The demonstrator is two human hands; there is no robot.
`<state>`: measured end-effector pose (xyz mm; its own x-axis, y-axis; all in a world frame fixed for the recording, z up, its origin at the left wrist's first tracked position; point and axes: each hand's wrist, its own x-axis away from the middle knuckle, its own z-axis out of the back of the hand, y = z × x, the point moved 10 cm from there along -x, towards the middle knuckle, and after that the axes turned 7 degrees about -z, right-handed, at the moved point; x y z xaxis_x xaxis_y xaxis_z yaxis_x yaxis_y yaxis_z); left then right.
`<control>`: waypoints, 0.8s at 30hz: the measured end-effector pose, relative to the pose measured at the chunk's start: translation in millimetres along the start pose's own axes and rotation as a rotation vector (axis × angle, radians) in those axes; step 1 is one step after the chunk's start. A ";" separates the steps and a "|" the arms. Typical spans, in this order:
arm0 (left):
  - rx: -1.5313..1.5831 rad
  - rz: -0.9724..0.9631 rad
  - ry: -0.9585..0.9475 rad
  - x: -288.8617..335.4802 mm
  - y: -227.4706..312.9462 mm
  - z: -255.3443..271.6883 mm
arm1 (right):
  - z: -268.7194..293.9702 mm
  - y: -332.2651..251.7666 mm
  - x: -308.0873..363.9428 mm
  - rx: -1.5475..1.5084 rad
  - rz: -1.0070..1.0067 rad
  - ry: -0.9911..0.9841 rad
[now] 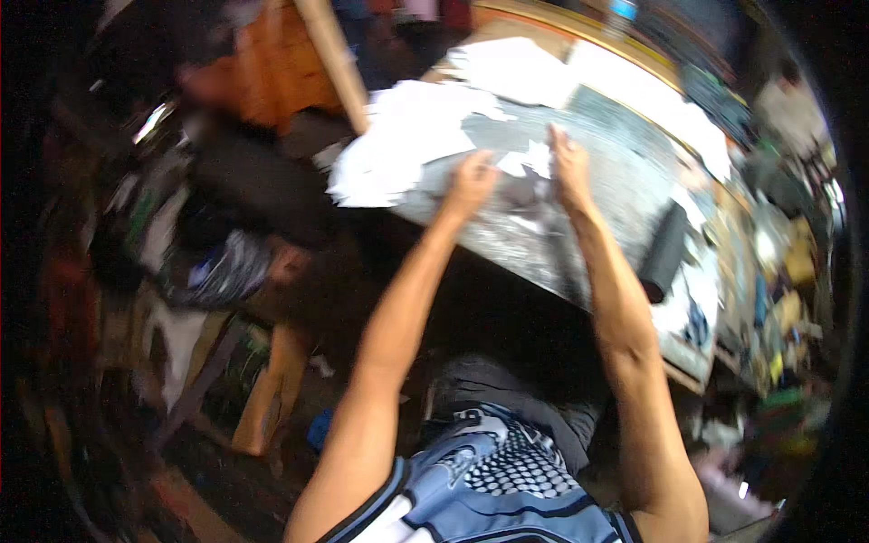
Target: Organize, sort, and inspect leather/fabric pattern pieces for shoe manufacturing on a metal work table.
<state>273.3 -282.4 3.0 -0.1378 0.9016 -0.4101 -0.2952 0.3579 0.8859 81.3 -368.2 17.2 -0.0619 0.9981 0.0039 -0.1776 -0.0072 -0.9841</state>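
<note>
Both my arms reach out over a grey worktable (625, 145). My left hand (472, 185) is just above the near part of the tabletop, beside a heap of white sheets (389, 140). Motion blurs its fingers, so their grip cannot be made out. My right hand (569, 165) is a little to the right, with its fingers stretched away from me and nothing visible in it. Small white scraps (529, 161) lie between the two hands on the table.
A dark cylinder (664, 252) lies on the table's right side. More white sheets (516, 71) and a long white strip (625, 77) are toward the back. A wooden post (333, 63) rises at the left edge. Cluttered bags and scraps (783, 308) stand at right.
</note>
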 end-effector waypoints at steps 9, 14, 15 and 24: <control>-0.449 -0.223 -0.358 1.2 21.2 -67.3 | 95.3 9.7 29.4 0.085 -0.024 0.301; -0.597 -0.194 -0.623 31.5 35.1 -96.9 | 110.4 18.7 63.1 0.334 -0.037 0.380; -0.587 -0.188 -0.633 40.5 38.1 -103.2 | 107.9 21.5 71.5 0.419 -0.067 0.372; -0.661 -0.460 -0.717 30.3 49.1 -137.3 | 87.9 -0.9 97.6 0.527 0.228 0.341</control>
<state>124.8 -270.8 4.3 0.6394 0.7234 -0.2605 -0.6591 0.6902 0.2987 -10.9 -276.2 34.1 0.1444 0.9308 -0.3357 -0.6584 -0.1629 -0.7349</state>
